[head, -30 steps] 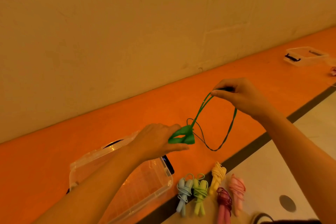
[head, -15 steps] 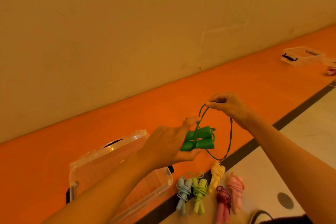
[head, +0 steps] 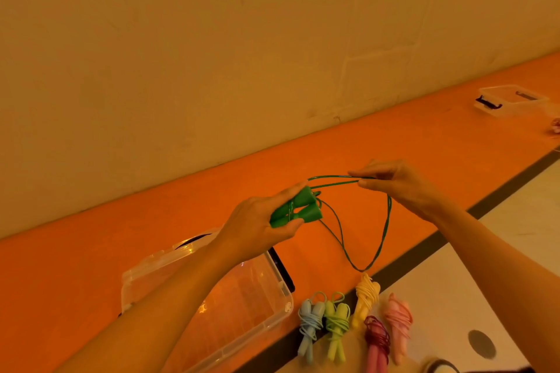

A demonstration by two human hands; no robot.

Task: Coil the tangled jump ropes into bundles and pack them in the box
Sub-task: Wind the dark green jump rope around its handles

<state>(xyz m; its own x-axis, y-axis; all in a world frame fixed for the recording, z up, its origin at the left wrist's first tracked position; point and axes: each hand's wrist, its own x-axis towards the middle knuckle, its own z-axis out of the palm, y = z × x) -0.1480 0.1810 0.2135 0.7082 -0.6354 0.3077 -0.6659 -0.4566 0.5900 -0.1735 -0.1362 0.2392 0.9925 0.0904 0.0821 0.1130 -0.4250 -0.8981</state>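
box (head: 285,294): open-topped, left forearm (head: 181,297) across | right flank: coiled bundles (head: 336,321)

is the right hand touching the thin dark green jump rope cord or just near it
Touching. The head view shows the right hand pinching the thin dark green jump rope cord, whose strands run into the pinch.

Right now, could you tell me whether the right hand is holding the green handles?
No, the left hand grips both green handles, while the right hand pinches only the green cord.
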